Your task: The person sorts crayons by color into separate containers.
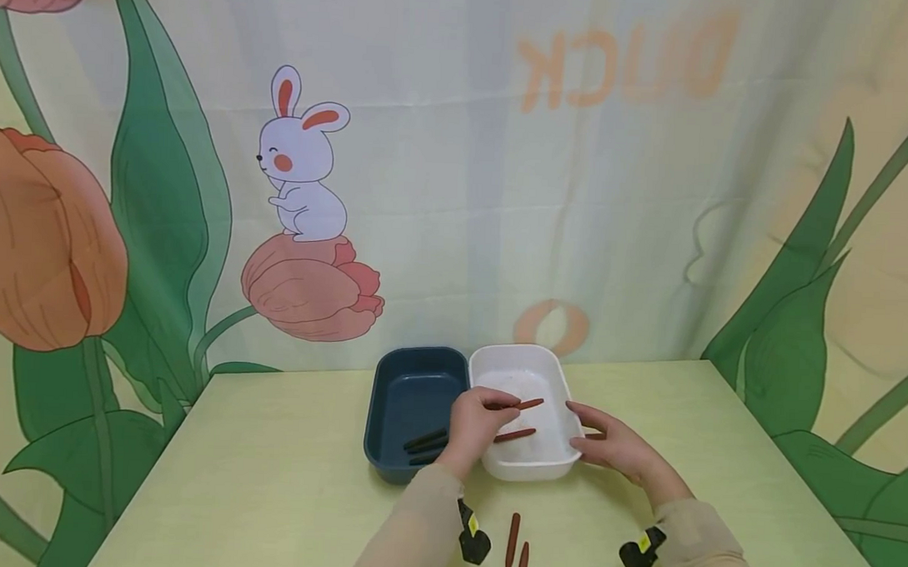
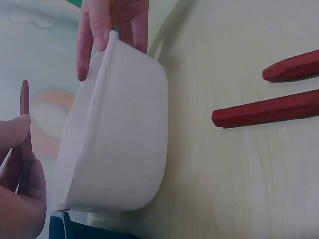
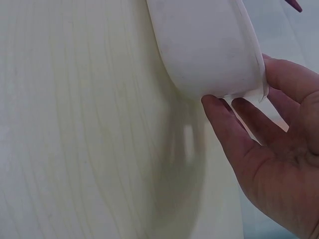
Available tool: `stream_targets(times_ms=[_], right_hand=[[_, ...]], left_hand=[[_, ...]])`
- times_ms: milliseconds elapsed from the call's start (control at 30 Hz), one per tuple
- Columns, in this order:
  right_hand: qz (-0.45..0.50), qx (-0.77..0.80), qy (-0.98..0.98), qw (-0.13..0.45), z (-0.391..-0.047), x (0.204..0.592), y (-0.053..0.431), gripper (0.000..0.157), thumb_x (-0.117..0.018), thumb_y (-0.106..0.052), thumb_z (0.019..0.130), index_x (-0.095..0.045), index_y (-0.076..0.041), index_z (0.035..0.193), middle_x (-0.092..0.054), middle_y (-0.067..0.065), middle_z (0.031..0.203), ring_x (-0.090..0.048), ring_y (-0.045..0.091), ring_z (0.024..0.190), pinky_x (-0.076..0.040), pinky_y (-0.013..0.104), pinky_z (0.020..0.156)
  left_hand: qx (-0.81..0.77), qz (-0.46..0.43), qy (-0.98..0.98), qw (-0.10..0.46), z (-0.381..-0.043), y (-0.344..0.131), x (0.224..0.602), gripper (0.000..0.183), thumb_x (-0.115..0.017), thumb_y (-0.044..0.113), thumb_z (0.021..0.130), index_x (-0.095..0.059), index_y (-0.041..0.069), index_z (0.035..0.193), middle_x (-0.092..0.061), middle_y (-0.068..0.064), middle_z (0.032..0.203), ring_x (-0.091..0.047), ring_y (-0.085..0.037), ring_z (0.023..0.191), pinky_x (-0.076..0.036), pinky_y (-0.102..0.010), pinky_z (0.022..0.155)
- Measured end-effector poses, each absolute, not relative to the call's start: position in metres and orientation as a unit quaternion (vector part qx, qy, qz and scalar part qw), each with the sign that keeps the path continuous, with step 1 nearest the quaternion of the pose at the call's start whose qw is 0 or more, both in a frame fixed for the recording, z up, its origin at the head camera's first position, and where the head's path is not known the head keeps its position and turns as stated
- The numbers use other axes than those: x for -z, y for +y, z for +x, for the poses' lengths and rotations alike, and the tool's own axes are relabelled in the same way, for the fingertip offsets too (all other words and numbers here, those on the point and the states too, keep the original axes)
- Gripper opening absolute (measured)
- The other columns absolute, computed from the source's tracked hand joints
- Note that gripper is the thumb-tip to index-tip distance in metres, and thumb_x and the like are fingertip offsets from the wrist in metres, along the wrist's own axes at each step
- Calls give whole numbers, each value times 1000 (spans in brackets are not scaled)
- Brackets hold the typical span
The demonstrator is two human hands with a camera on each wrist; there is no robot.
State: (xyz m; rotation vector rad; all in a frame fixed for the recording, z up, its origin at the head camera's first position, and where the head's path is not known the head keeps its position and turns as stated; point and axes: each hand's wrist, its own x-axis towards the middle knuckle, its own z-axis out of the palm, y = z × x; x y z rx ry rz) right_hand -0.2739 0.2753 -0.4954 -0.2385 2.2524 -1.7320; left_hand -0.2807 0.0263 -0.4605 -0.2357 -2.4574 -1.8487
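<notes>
My left hand pinches a dark-red stick with a tapered end between thumb and fingers, over the white plastic bin. A second dark-red stick lies inside that bin, partly hidden by the hand. On the bin's right side, my right hand grips the rim, with the thumb and fingers on either side of the wall. In the left wrist view the pinched stick stands out above the fingertips.
A dark-blue bin stands against the white one's left side, with several black sticks in it. Two more dark-red sticks lie on the pale wood-grain table in front. A printed curtain hangs behind the table.
</notes>
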Motion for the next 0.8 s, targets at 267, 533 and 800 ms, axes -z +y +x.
stream_targets(times_ms=[267,533,800], right_hand=[[-85,602,781,143,-273,495,276,68,-63,-8,97,-27,2,154,-31,35,149,-55,42,120,-53,45,92],[-82,602,781,144,-273,496,276,68,-63,-8,97,-27,2,154,-30,35,150,-54,40,120,-53,45,92],[-81,596,785,147,-274,498,277,69,-64,-10,97,-27,1,154,-30,34,150,-55,39,120,-53,45,92]], left_hand=[[596,-43,-802,27,-294,29,460,8,-78,7,83,-81,10,90,-72,4,86,-64,-12,84,-54,-30,77],[591,-18,-805,44,-301,33,466,6,-80,7,82,-81,11,87,-72,4,84,-63,-12,81,-54,-30,74],[581,17,-811,68,-301,41,464,5,-81,7,80,-80,10,84,-71,4,79,-61,-13,77,-53,-30,70]])
